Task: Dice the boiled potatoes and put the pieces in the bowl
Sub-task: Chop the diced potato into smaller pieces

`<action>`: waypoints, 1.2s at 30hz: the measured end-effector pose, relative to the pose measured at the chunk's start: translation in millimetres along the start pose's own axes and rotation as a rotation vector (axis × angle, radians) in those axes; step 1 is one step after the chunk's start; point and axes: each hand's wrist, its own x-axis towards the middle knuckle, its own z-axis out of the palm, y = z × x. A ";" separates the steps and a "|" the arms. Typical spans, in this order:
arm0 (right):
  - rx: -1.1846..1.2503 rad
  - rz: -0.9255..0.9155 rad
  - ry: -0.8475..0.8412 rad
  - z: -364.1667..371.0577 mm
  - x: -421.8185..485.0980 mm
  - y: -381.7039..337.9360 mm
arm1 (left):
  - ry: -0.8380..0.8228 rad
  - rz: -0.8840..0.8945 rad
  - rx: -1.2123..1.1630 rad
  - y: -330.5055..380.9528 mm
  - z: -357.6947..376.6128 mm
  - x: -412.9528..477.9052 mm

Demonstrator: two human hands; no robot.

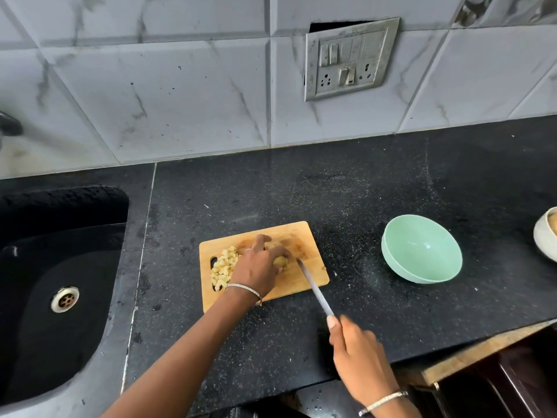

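Observation:
A wooden cutting board (301, 236) lies on the black counter. On its left part sits a pile of diced potato pieces (223, 265). My left hand (259, 265) grips a whole boiled potato (281, 260) near the board's middle. My right hand (357, 354) holds a knife (315, 288) by its handle, the blade's tip close to the right side of the potato. A mint green bowl (422, 250) stands to the right of the board, tilted toward me, with nothing in it.
A black sink (63, 282) with a metal drain is at the left. A white pot (547, 233) shows at the right edge. A tiled wall with a switch panel (349, 60) rises behind the counter. The counter's front edge runs at the lower right.

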 end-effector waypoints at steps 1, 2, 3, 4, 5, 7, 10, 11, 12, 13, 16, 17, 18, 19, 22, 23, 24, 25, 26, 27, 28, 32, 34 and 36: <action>0.005 -0.004 0.025 -2.0 2.7 1.1 | 0.026 -0.014 -0.025 1.2 2.0 -2.0; 0.009 -0.002 0.042 -3.0 6.8 0.8 | 0.048 -0.025 -0.044 2.2 3.3 -3.3; 0.010 0.004 0.053 -3.0 11.3 -0.2 | 0.066 -0.032 -0.052 3.5 4.3 -3.8; 0.010 0.005 0.060 -2.1 16.0 -1.0 | 0.079 -0.033 -0.048 5.0 4.8 -3.3; 0.009 0.008 0.058 -1.2 20.7 -3.1 | 0.082 -0.028 -0.032 6.5 5.0 -1.9; 0.008 0.011 0.046 2.0 30.4 -7.6 | 0.075 -0.014 0.014 8.9 4.0 2.3; 0.034 -0.006 0.050 6.0 41.8 -14.8 | 0.083 -0.009 0.051 8.7 4.8 8.8; 0.042 -0.014 0.050 6.2 44.4 -17.7 | 0.088 -0.016 0.049 8.1 5.4 10.1; 0.048 -0.022 0.050 6.6 47.1 -19.7 | 0.091 -0.026 0.039 7.7 6.3 10.6; 0.049 -0.025 0.052 6.4 49.1 -21.7 | 0.095 -0.035 0.025 7.4 7.4 10.9; 0.063 -0.024 0.055 5.8 54.0 -25.6 | 0.128 -0.034 0.005 6.8 10.4 10.2; 0.072 -0.021 0.052 4.8 54.7 -27.2 | 0.131 -0.026 0.002 5.9 10.9 10.3; 0.084 -0.017 0.052 3.8 55.5 -28.6 | 0.124 -0.018 -0.001 4.7 10.5 10.7; 0.096 -0.014 0.054 2.7 56.2 -30.2 | 0.107 -0.012 -0.009 2.4 9.8 11.4; 0.121 -0.001 0.056 3.0 58.0 -32.6 | 0.011 -0.007 -0.066 -7.1 4.1 12.1; 0.124 0.006 0.051 3.8 58.4 -33.2 | -0.013 -0.001 -0.075 -9.9 2.5 11.6; 0.127 0.013 0.041 5.5 59.3 -33.6 | -0.025 0.002 -0.076 -12.2 1.8 11.0; 0.129 0.017 0.028 7.2 59.8 -33.9 | -0.018 0.003 -0.077 -13.5 1.5 10.1; 0.129 0.021 0.010 9.4 60.4 -34.4 | 0.002 -0.006 -0.086 -14.4 1.5 9.6; 0.123 0.022 -0.006 10.9 60.7 -35.5 | 0.025 -0.024 -0.105 -14.5 1.7 9.0; 0.110 0.025 -0.019 12.2 61.2 -36.5 | 0.046 -0.046 -0.129 -13.9 2.0 8.9; 0.060 0.036 -0.061 11.7 67.1 -38.7 | 0.102 -0.077 -0.174 -8.7 5.2 10.5; 0.058 0.034 -0.073 9.1 70.7 -38.6 | 0.124 -0.080 -0.202 -6.3 6.8 12.2; 0.056 0.032 -0.059 6.3 73.5 -37.6 | 0.137 -0.078 -0.222 -4.1 7.9 13.2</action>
